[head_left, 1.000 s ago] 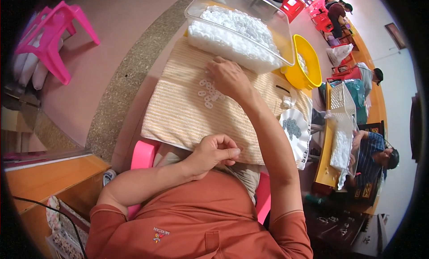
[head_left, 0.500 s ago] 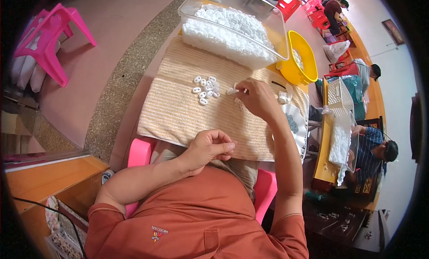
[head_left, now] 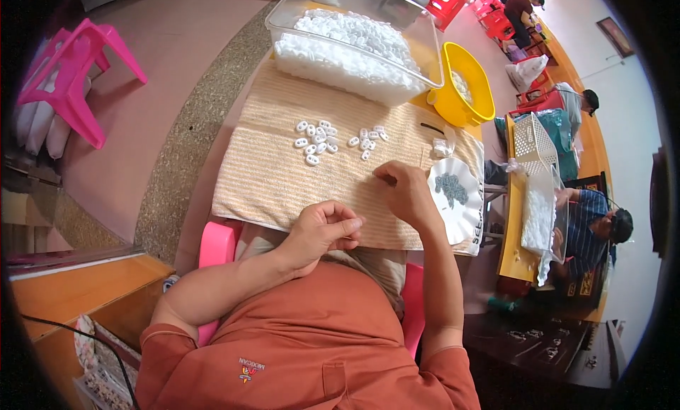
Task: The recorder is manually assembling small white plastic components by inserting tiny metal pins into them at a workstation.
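My left hand (head_left: 322, 233) is over the near edge of a striped beige towel (head_left: 283, 190), thumb and fingertips pinched together. Whatever sits in that pinch is too small to make out. To its right, my right hand (head_left: 409, 194) hovers above the towel with fingers curled inward and the tips closed; its contents are hidden. Two loose groups of small white oval pieces with two holes lie beyond the hands: a left pile (head_left: 312, 146) and a right pile (head_left: 364, 142). Beside my right hand rests a white wavy-edged plate (head_left: 462, 227) holding small grey-blue bits (head_left: 451, 188).
A clear tub (head_left: 354, 81) full of white pieces stands at the towel's far side, with a yellow basin (head_left: 472, 105) at its right. A small dark strip (head_left: 432, 128) and a white packet (head_left: 443, 148) lie near the plate. Another person (head_left: 598, 222) sits at the right.
My right hand has come back from the right pile toward my left hand, uncovering those white pieces and the plate's grey-blue bits. The left hand keeps its pinch.
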`<state>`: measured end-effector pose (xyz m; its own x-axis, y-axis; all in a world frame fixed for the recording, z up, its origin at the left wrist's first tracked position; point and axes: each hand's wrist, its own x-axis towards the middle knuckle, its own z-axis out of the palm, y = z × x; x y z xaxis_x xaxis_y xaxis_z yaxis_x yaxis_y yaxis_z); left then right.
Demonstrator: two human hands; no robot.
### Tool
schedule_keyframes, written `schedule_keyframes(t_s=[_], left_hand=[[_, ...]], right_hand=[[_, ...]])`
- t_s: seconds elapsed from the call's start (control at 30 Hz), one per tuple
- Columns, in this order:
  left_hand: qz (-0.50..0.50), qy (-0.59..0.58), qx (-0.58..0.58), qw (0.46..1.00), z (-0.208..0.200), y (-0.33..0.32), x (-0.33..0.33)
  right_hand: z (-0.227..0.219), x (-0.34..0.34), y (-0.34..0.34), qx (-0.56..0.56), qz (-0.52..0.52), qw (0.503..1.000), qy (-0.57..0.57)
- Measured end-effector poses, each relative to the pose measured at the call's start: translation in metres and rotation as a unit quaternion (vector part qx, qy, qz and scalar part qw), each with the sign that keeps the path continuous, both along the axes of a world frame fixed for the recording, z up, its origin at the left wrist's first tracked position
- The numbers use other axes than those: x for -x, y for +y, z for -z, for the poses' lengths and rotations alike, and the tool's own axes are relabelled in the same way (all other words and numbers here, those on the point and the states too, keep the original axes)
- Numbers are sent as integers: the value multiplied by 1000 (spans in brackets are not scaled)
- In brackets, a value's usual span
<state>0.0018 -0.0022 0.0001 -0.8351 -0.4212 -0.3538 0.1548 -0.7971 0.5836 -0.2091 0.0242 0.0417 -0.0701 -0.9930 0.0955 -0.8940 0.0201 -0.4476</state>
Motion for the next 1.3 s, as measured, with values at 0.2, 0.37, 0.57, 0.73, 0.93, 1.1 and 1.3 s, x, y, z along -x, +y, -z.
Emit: schedule_keyframes(t_s=[0.2, 0.37, 0.57, 0.73, 0.93, 1.1, 1.3], left_hand=[[-76, -7, 26, 997, -4, 4, 2], [-45, 12, 60, 997, -2, 6, 3], [-14, 9, 7, 1000, -11, 3, -1], [12, 27, -11, 1000, -10, 3, 0], [25, 33, -8, 999, -11, 6, 0], [36, 23, -9, 999, -9, 5, -1], [43, 19, -16, 999, -9, 7, -1]], right_hand=[[-17, -32, 39, -68, 25, 964, -257], [-11, -34, 56, -114, -1, 907, -405], [-1, -38, 64, -93, 26, 801, -590], [10, -44, 71, -28, 46, 800, -597], [5, -36, 73, 60, -9, 925, -374], [-11, 14, 95, 158, 60, 980, -106], [-29, 65, 109, 62, 95, 980, 162]])
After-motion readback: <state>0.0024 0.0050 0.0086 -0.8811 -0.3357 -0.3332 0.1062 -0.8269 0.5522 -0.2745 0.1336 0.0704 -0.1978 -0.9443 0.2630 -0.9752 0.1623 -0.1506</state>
